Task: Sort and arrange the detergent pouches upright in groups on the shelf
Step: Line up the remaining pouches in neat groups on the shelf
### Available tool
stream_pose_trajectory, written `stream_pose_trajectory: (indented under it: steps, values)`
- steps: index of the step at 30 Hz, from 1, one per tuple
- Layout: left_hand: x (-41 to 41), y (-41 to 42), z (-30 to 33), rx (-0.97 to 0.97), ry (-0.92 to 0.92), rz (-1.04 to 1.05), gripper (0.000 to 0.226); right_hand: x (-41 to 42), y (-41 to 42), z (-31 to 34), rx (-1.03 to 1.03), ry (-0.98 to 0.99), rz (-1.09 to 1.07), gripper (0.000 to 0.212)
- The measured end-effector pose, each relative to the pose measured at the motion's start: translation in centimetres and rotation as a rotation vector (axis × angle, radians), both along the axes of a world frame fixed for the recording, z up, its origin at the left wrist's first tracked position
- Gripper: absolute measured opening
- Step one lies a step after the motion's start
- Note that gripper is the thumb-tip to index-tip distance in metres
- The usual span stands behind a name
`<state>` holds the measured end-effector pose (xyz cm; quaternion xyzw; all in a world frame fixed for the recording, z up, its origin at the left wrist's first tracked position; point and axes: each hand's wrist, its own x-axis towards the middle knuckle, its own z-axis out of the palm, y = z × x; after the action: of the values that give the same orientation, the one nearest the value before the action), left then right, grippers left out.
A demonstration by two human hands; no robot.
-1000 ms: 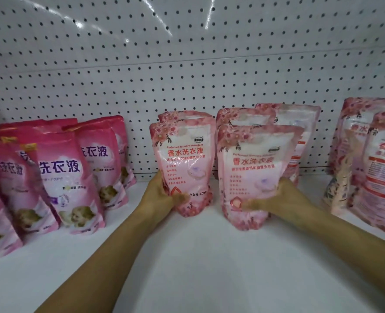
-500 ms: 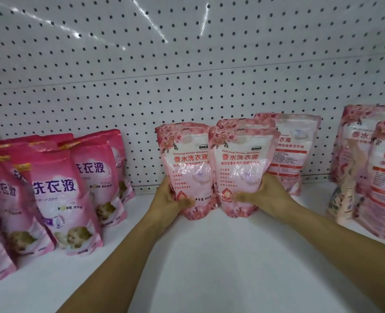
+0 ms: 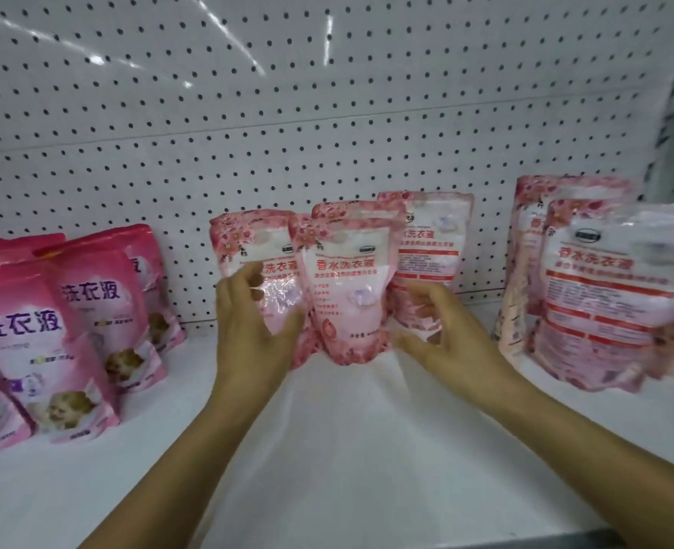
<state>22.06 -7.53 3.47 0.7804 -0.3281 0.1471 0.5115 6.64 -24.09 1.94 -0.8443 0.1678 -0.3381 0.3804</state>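
1. Left hand (image 3: 254,330): fingers spread and loosely curled, laid against the front of the left pale pink pouch (image 3: 256,267); the palm covers its lower half. Not clamped, and I cannot tell how firm the contact is.
2. Right hand (image 3: 446,334): fingers apart, thumb pointing toward the base of the front centre pouch (image 3: 347,295). Touching or just short of it, cannot tell. Nothing gripped.
3. The two hands flank the front centre pouch, which stands upright on the shelf (image 3: 347,449) with its printed face forward. It overlaps the left pale pink pouch.
4. Another pale pouch (image 3: 361,210) shows its top edge directly behind the centre one. A back pouch (image 3: 430,247) with red label bands stands by the pegboard (image 3: 287,112), to the right.
5. Contents: the pale pouches look full, with pinkish fill showing through the film.
6. Far right: right-hand group (image 3: 604,295) of pale pouches with red bands, upright, blurred, well apart from the centre cluster.
7. Left: a group of deep pink pouches (image 3: 50,330) with purple characters, leaning back in overlapping rows.
8. Surface is white shelf board, backed by white perforated pegboard with light glare streaks near the top.
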Motion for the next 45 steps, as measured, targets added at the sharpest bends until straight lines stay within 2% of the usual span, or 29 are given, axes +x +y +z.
stream_pose_trajectory:
  steps: [5, 8, 10, 11, 14, 15, 17, 19, 20, 22, 23, 25, 27, 30, 33, 36, 38, 40, 43, 45]
  values:
    - [-8.7, -6.8, -0.6, 0.186, 0.105, -0.467, 0.058, -7.7, -1.9, 0.3, -0.191, -0.215, -0.154, 0.039]
    - [-12.2, -11.7, -1.8, 0.2, 0.236, -0.582, 0.065, -12.8, -4.3, 0.0, -0.196, -0.357, -0.301, 0.041]
    - [-13.6, -14.6, -2.4, 0.171, 0.336, -0.554, 0.078, -15.5, -5.9, -0.4, -0.124, -0.425, -0.4, 0.047]
    - [-14.1, -15.8, -2.6, 0.151, 0.329, -0.488, 0.08, -16.4, -6.6, -0.5, -0.066, -0.443, -0.426, 0.052]
    - [-16.0, -17.0, -2.5, -0.044, 0.054, -0.29, 0.065, -17.7, -8.4, -0.4, 0.032, -0.396, -0.416, 0.062]
    - [-16.6, -16.9, -2.4, -0.102, -0.035, -0.308, 0.057, -17.7, -8.9, -0.2, 0.051, -0.362, -0.384, 0.064]
    - [-17.9, -16.8, -2.2, -0.078, -0.086, -0.467, 0.05, -17.5, -9.6, 0.3, 0.105, -0.292, -0.281, 0.055]
    - [-19.3, -17.0, -2.0, 0.023, 0.018, -0.662, 0.06, -17.3, -9.7, 0.7, 0.095, -0.243, -0.233, 0.03]
    - [-19.9, -17.2, -1.9, 0.016, 0.109, -0.721, 0.067, -17.4, -9.7, 0.8, 0.073, -0.222, -0.211, 0.025]
    - [-20.8, -17.7, -1.5, -0.091, 0.257, -0.719, 0.073, -17.7, -9.5, 0.8, 0.077, -0.207, -0.096, 0.034]
    - [-20.9, -18.0, -1.3, -0.147, 0.271, -0.667, 0.067, -17.8, -9.4, 0.7, 0.106, -0.209, -0.024, 0.035]
    - [-20.8, -18.5, -0.8, -0.229, 0.252, -0.561, 0.039, -18.2, -9.4, 0.8, 0.104, -0.172, 0.108, 0.031]
    - [-20.4, -18.4, -0.1, -0.316, 0.335, -0.52, 0.02, -18.4, -9.6, 0.5, 0.063, -0.09, 0.202, 0.027]
    - [-19.2, -17.3, 0.4, -0.36, 0.491, -0.509, 0.023, -18.5, -9.5, -0.6, 0.022, -0.164, 0.078, 0.023]
    - [-17.9, -15.7, 0.5, -0.305, 0.466, -0.503, 0.029, -17.9, -9.6, -1.1, 0.121, -0.236, -0.145, 0.021]
    - [-16.4, -13.2, 0.5, -0.314, 0.463, -0.482, 0.029, -16.8, -9.4, -0.9, 0.237, -0.08, -0.053, 0.044]
    - [-15.0, -11.0, 0.5, -0.343, 0.456, -0.441, 0.032, -15.7, -8.9, -0.6, 0.168, -0.046, -0.006, 0.039]
    - [-13.1, -8.9, 0.7, -0.395, 0.46, -0.377, 0.031, -14.2, -9.1, 0.4, 0.029, -0.092, -0.055, 0.028]
    - [-10.4, -7.1, 1.0, -0.446, 0.451, -0.279, 0.025, -11.5, -10.0, 2.8, -0.25, -0.093, -0.073, 0.05]
    - [-8.8, -6.8, 1.0, -0.441, 0.448, -0.237, 0.026, -9.7, -10.2, 4.6, -0.493, 0.042, -0.032, 0.065]
